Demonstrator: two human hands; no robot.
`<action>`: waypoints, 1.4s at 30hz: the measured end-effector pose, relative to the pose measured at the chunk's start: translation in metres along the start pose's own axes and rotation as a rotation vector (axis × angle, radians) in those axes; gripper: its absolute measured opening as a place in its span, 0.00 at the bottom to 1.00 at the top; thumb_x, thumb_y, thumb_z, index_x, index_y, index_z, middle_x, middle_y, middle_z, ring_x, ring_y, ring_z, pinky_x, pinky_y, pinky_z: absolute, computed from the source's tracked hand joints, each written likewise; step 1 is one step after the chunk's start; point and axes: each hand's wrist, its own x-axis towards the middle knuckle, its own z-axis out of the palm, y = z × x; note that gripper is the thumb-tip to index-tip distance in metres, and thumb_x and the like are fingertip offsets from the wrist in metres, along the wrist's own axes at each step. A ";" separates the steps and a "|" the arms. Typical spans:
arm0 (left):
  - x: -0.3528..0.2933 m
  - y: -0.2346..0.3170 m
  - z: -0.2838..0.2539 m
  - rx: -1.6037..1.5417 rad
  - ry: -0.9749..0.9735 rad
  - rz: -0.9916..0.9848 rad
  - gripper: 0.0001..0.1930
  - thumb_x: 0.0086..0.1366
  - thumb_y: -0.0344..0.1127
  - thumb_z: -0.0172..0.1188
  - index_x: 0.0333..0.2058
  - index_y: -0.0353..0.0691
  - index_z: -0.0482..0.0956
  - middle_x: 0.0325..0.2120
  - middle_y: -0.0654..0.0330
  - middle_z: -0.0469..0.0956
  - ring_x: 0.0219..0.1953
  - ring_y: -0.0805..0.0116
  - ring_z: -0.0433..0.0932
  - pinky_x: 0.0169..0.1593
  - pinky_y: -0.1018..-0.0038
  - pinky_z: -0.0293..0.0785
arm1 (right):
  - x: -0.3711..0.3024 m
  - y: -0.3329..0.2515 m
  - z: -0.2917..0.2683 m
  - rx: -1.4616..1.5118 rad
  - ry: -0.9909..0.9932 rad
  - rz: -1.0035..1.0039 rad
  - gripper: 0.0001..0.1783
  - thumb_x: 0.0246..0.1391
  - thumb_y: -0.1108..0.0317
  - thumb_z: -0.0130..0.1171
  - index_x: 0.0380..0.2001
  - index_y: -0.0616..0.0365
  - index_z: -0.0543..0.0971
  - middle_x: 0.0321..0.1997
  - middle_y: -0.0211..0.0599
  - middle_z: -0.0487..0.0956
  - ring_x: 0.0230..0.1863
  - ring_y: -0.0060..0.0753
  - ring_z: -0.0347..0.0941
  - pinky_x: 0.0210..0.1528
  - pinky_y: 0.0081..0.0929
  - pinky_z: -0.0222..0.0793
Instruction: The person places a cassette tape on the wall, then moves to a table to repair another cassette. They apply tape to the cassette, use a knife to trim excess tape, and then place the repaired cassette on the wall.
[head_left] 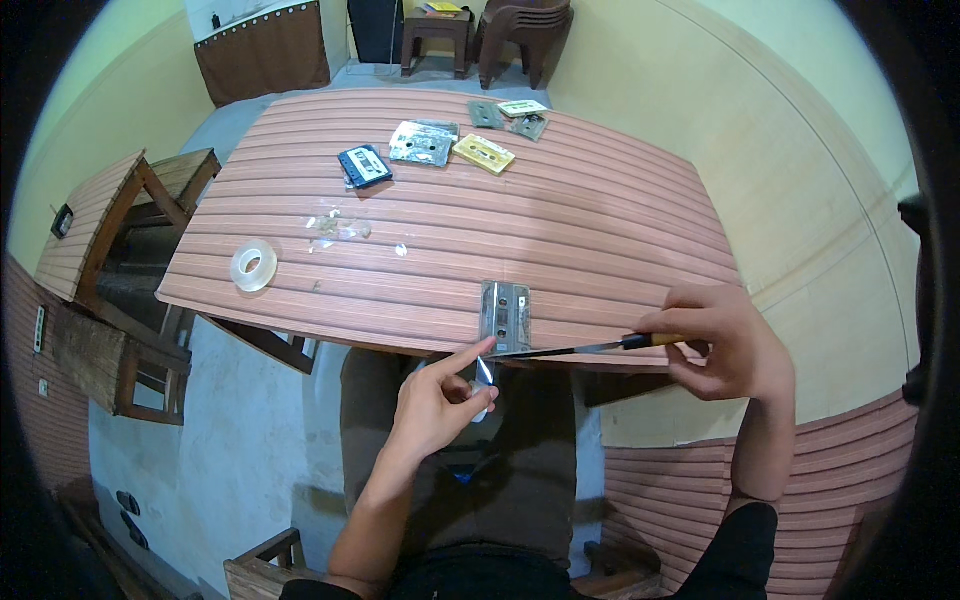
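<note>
A grey see-through cassette tape (506, 312) lies near the table's front edge, in front of me. My right hand (728, 340) grips a long thin-bladed tool (590, 348) by its yellow-brown handle. The blade runs leftward, its far end at the cassette's near edge. Just below the cassette's near left corner, my left hand (440, 400) pinches a small shiny white piece (482, 388), perhaps a peeled label, between thumb and fingers. Its index finger is stretched toward that corner. Whether that fingertip touches the cassette or the blade, I cannot tell.
Clear scraps (338, 228) and a roll of clear tape (253, 266) lie on the left of the table (610, 230). Farther back are a dark blue cassette (365, 166), a yellow cassette (484, 154) and several others. A wooden bench (120, 360) stands left.
</note>
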 end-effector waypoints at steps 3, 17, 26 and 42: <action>0.002 0.001 -0.002 -0.054 -0.007 -0.026 0.37 0.66 0.34 0.78 0.73 0.63 0.79 0.27 0.60 0.91 0.29 0.79 0.86 0.42 0.77 0.81 | 0.014 0.000 0.013 -0.062 -0.017 -0.128 0.24 0.51 0.81 0.68 0.52 0.51 0.91 0.34 0.36 0.85 0.27 0.32 0.80 0.28 0.30 0.76; 0.009 0.028 -0.014 0.104 -0.022 -0.111 0.40 0.55 0.32 0.85 0.68 0.55 0.84 0.58 0.58 0.88 0.27 0.80 0.84 0.33 0.77 0.80 | 0.033 -0.042 0.001 -0.413 -0.104 -0.165 0.33 0.47 0.81 0.73 0.58 0.40 0.90 0.40 0.34 0.88 0.39 0.40 0.85 0.38 0.38 0.81; 0.004 0.030 -0.009 0.035 0.012 -0.068 0.40 0.55 0.33 0.86 0.68 0.54 0.84 0.35 0.61 0.90 0.25 0.82 0.81 0.33 0.78 0.78 | 0.059 -0.038 -0.009 -0.329 -0.142 -0.250 0.27 0.48 0.82 0.72 0.51 0.45 0.94 0.35 0.33 0.89 0.35 0.39 0.85 0.36 0.36 0.80; 0.003 0.031 -0.010 0.083 -0.006 -0.122 0.39 0.56 0.36 0.83 0.69 0.59 0.84 0.24 0.58 0.87 0.26 0.72 0.87 0.39 0.72 0.83 | 0.073 -0.034 -0.007 -0.248 -0.173 -0.291 0.21 0.56 0.80 0.69 0.51 0.48 0.94 0.32 0.35 0.88 0.31 0.41 0.84 0.33 0.36 0.77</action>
